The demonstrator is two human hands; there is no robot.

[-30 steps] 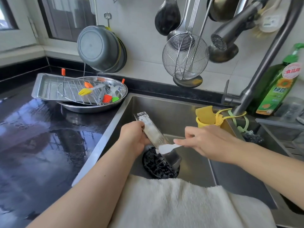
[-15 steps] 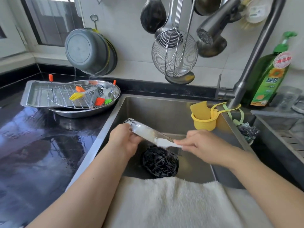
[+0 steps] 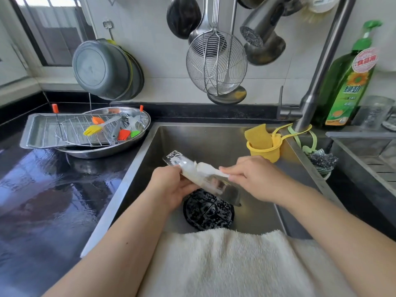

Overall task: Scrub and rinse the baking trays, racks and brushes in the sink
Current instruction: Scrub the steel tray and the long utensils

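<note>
The sink (image 3: pixel 214 144) held the work, and everything else stood around it. Left of the sink, on the wet dark surface (image 3: pixel 42 200), a flat tray (image 3: pixel 38 133) lay across an oval dish (image 3: pixel 102 153). One wire rack (image 3: pixel 72 131) rested on the tray, and four brushes (image 3: pixel 111 129) lay on the rack: one yellow, two orange or red, one green. Behind the sink hung two grey bowls (image 3: pixel 100 67), a wire skimmer (image 3: pixel 216 65) and some ladles. The tap (image 3: pixel 321 67) rose from the sink's far right corner, its spray head (image 3: pixel 259 26) hanging over the basin. A green soap bottle (image 3: pixel 347 82) stood just right of the tap. A yellow cup (image 3: pixel 263 146) with one sponge in it hung inside the sink's right wall, and a steel scourer (image 3: pixel 323 159) sat on the rim beside it. A white towel (image 3: pixel 225 264) covered the sink's near edge.

Over the black drain strainer (image 3: pixel 207 211), a narrow metal pan (image 3: pixel 205 179) was tilted, its soapy far end toward the sink's left wall. The left hand (image 3: pixel 171 185) gripped its near left side, fingers curled round the edge. The right hand (image 3: pixel 255 176) pinched a small white brush (image 3: pixel 210 170) pressed on the pan's face. The pan was blurred, so its exact form could not be told.
</note>
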